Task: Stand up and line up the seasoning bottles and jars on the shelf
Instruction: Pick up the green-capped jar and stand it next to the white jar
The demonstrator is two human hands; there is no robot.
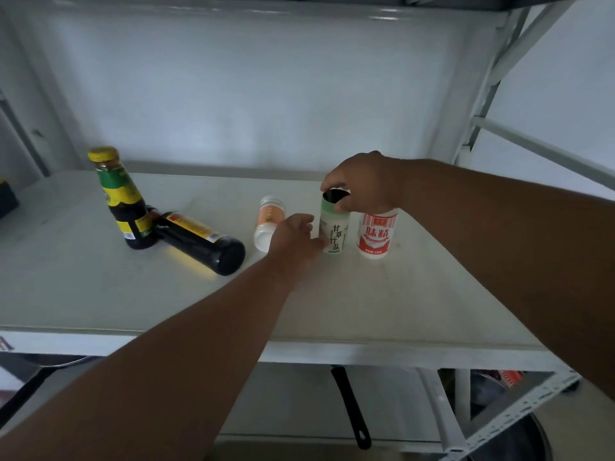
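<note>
A green-and-white salt jar point(336, 231) with a black lid stands upright mid-shelf. My right hand point(361, 184) grips its lid from above. My left hand point(294, 239) touches the jar's lower left side. Right beside it stands a red-and-white jar point(377, 235). An orange-labelled white jar point(269, 222) lies on its side just left of my left hand. Further left, a dark sauce bottle point(199, 242) lies flat, its neck against an upright dark bottle point(124, 199) with a yellow cap.
The white metal shelf point(133, 294) has a back wall and a slanted brace point(499, 78) at the right. A dark object point(6, 197) sits at the far left edge. Below the shelf hang a black pan handle point(349, 407) and cookware.
</note>
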